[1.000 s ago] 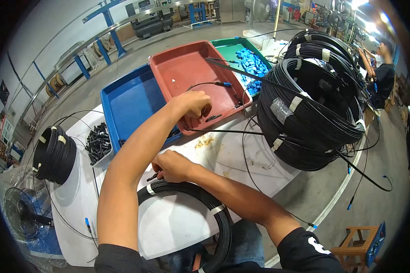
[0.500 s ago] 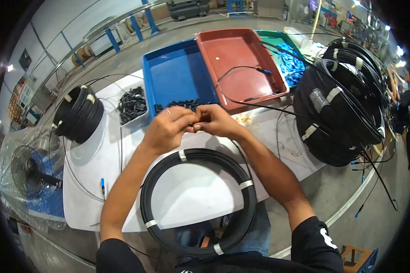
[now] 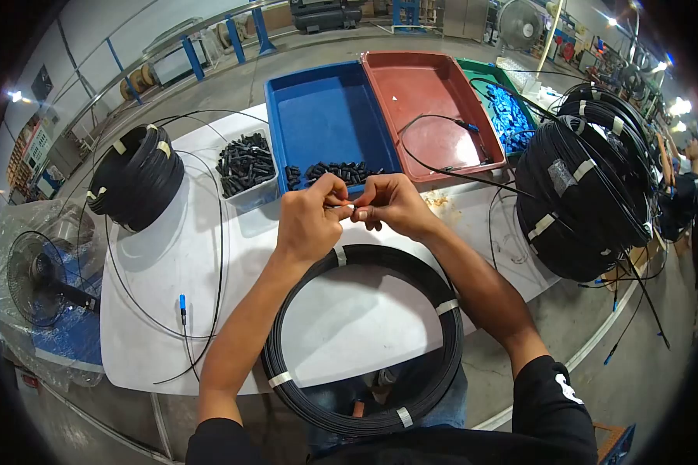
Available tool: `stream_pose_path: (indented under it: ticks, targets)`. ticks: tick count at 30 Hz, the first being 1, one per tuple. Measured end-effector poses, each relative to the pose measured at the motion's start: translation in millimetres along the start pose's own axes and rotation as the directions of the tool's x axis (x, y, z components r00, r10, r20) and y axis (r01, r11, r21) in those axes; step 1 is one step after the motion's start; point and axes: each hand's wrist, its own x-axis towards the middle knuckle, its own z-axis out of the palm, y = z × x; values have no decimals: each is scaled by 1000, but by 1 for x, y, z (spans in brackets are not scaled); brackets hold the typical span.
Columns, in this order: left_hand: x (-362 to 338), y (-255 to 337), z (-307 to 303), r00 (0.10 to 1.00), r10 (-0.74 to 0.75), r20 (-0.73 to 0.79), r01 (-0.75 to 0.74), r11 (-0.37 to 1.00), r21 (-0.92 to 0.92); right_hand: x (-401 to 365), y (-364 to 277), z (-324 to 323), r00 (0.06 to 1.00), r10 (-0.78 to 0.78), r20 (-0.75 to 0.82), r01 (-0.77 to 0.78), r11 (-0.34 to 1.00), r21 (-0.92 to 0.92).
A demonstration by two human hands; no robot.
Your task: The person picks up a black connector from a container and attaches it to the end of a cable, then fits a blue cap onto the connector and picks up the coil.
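My left hand and my right hand meet above the near edge of the blue tray, both closed in a pinch. Between their fingertips shows a small whitish bit; the fingers hide the rest, so its kind cannot be made out. Below the hands lies a coil of black cable, bound with white tape and overhanging the table's front edge. A strand of it runs up beside my right forearm. Just beyond my fingers, short black connector parts are heaped in the blue tray.
A clear bin of black parts stands left of the trays. The red tray has a cable end across it; the green tray has blue parts. Cable coils stand left and right. A blue-tipped cable lies left.
The view has shifted, so the table and trays sit farther right in the picture. Both hands remain pinched together, their fingers slightly rearranged, and a whitish bit now shows between them.
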Motion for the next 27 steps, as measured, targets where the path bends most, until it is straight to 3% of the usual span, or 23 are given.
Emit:
stream_pose_path:
  ticks: [1,3,5,7,8,13,16,20,24,26,27]
  targets:
    - [0,1,-1,1000,-5,3,5,1000,-7,-1,-1,5,1000,8,-4,-8,1000,0]
    - [1,5,-5,999,-11,49,8,998,65,-3,-3,16,987,-78,-141,42,970,-241]
    - [3,5,-5,999,21,43,-23,998,55,-3,-5,19,982,-68,-178,30,977,-210]
    - [8,7,-10,930,359,79,-366,881,299,-2,-10,16,982,-30,-185,7,993,-121]
    - [9,6,-13,885,442,149,-462,792,400,-2,-15,15,983,-24,-181,12,997,-70]
    - [6,15,-10,899,408,162,-438,812,385,-6,-11,25,973,-79,-218,29,974,-224]
    - [10,25,-7,903,421,86,-418,814,404,-7,-11,31,915,-235,-329,163,959,-231]
    - [17,41,-1,964,256,67,-259,864,432,-10,-13,34,835,-368,-408,216,903,-372]
    - [28,47,3,989,132,69,-148,872,467,-9,-6,35,770,-454,-447,286,873,-394]
    - [32,51,5,996,58,73,-88,852,517,-11,-9,35,720,-585,-374,252,722,-644]
    - [34,50,6,996,52,69,-81,852,517,-10,-9,34,725,-581,-371,252,724,-642]
